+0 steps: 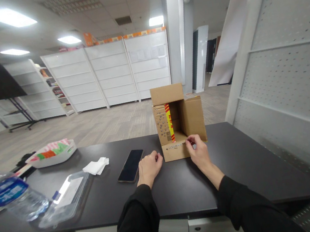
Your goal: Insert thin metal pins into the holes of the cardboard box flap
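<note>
An open cardboard box (pixel 194 117) stands on the dark table with its opening facing me and its flaps spread. Its left flap has a yellow-and-red tape strip (pixel 170 123) and many small roundish spots. More small pale spots run in a row along the lower flap (pixel 176 153). My right hand (pixel 199 152) pinches at the right end of that row; what is between its fingertips is too small to name. Resting on the table left of the lower flap, my left hand (pixel 150 168) has curled fingers, and anything in them is hidden.
Left of my hands lie a black phone (pixel 130 166), a crumpled white tissue (pixel 96 166) and a clear plastic case (pixel 67 197). Farther left are a water bottle (pixel 11 193) and a white tray (pixel 53 159) with colourful packets. A perforated white panel (pixel 293 67) rises along the right side.
</note>
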### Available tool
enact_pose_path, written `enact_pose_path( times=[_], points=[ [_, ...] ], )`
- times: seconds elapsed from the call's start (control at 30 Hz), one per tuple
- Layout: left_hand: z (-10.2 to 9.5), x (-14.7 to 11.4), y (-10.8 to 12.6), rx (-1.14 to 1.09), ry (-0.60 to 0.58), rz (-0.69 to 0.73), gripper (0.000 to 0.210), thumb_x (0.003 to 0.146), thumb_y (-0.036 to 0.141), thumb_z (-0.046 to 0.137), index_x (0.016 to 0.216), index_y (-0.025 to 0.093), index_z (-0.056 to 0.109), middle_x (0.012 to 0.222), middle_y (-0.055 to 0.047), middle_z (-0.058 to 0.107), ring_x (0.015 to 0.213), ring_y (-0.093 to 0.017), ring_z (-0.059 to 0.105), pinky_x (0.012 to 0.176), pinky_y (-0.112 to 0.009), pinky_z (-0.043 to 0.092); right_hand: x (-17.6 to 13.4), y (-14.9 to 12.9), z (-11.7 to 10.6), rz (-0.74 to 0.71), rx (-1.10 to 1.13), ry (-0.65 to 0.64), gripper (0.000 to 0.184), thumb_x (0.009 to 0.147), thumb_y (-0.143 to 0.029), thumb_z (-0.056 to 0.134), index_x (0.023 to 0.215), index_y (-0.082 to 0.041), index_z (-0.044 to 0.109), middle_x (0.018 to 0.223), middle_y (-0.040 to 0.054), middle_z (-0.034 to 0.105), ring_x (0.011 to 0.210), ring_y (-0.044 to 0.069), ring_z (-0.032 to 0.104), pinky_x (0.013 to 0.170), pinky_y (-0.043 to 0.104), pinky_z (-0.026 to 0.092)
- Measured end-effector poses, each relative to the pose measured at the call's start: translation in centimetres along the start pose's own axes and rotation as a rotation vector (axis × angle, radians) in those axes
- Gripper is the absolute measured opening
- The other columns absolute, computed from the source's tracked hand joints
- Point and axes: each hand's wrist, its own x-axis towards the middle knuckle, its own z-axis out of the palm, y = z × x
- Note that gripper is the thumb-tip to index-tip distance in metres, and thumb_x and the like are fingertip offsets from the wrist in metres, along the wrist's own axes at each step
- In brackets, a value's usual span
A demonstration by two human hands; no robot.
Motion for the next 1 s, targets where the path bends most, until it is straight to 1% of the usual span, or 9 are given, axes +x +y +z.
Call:
enact_pose_path(
  times=[0.2, 0.6, 0.73, 0.87, 1.0],
  points=[
    [-0.1, 0.0, 0.1, -0.003, 0.002, 0.001, 0.036, 0.094, 0.041, 0.033, 0.088, 0.023, 0.063, 0.084, -0.005, 0.071, 0.078, -0.02, 0.067, 0.066, -0.026, 0.04, 0.0, 0.2, 0.1, -0.012, -0.004, -0.016, 0.011, 0.089, -0.029, 0.049, 0.091, -0.02, 0.054, 0.084, 0.0052, 0.065, 0.077, 0.019, 0.061, 0.073, 0.033, 0.048],
    [-0.2, 0.0, 0.1, 0.003, 0.001, -0.005, 0.036, 0.093, 0.042, 0.033, 0.087, 0.023, 0.063, 0.084, -0.006, 0.071, 0.079, -0.021, 0.068, 0.066, -0.026, 0.041, -0.1, 0.7, 0.2, -0.094, -0.052, -0.1, 0.016, 0.09, -0.029, 0.048, 0.09, -0.02, 0.061, 0.088, 0.0072, 0.063, 0.084, 0.021, 0.059, 0.077, 0.036, 0.048],
    [-0.1, 0.0, 0.1, -0.001, 0.003, 0.004, 0.036, 0.094, 0.042, 0.032, 0.087, 0.023, 0.062, 0.084, -0.006, 0.071, 0.079, -0.02, 0.068, 0.066, -0.026, 0.041, -0.1, 0.9, 0.3, -0.093, -0.084, -0.13, 0.017, 0.089, -0.029, 0.049, 0.088, -0.019, 0.063, 0.086, 0.0078, 0.063, 0.083, 0.021, 0.059, 0.076, 0.036, 0.048],
    [-0.2, 0.0, 0.2, 0.004, 0.011, 0.007, 0.035, 0.093, 0.041, 0.033, 0.086, 0.023, 0.062, 0.083, -0.005, 0.071, 0.078, -0.02, 0.068, 0.063, -0.025, 0.04, -0.1, 1.3, 0.5, -0.079, -0.128, -0.161, 0.019, 0.089, -0.029, 0.049, 0.086, -0.019, 0.065, 0.084, 0.0078, 0.062, 0.08, 0.021, 0.058, 0.074, 0.036, 0.047],
    [-0.4, -0.1, 0.3, 0.002, -0.002, -0.009, 0.034, 0.093, 0.041, 0.034, 0.087, 0.023, 0.062, 0.083, -0.005, 0.071, 0.08, -0.02, 0.068, 0.063, -0.025, 0.04, -0.2, 1.5, 0.5, -0.074, -0.159, -0.177, 0.02, 0.089, -0.029, 0.049, 0.087, -0.019, 0.066, 0.085, 0.0079, 0.063, 0.08, 0.021, 0.057, 0.074, 0.035, 0.046]
  ],
)
